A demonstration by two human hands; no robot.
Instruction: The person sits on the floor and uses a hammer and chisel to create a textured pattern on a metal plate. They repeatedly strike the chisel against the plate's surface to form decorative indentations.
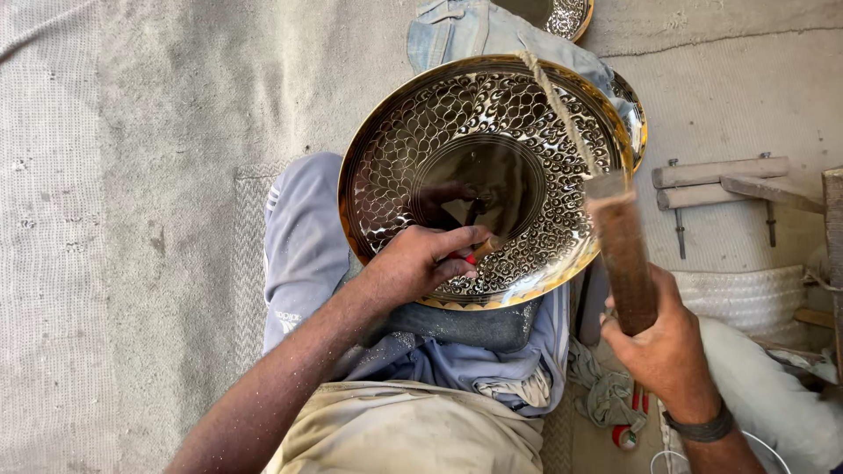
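Clearly a seated engraving scene, placed below by the brass tray:

Brass tray (487, 123): a large round polished dish with a chased leaf pattern around a plain centre; it rests tilted on the person's lap, its lower rim on a dark pad over the thighs.

Left hand (420, 262): at the tray's lower rim, curled tight around a small chisel (479, 252) with red near the grip; the tip seems to meet the patterned band just below the plain centre, though the contact point is too small to be sure.

Right hand (665, 347): off the tray's right side, wrapped fully around the handle of a wooden mallet (625, 250), whose head is raised over the tray's right rim and blurred.

Cord (555, 101): a twisted rope crossing the upper right of the tray.

Second tray (566, 16): beyond the top rim, only partly in view.

Wooden clamp pieces (720, 180): right of the tray, on the floor.

Risk: the tray is held only by the lap, so an off-centre blow may make it rock and the chisel skid, scarring the polished centre.

Risk: the fingers sit close under the mallet, so a glancing strike could catch them.
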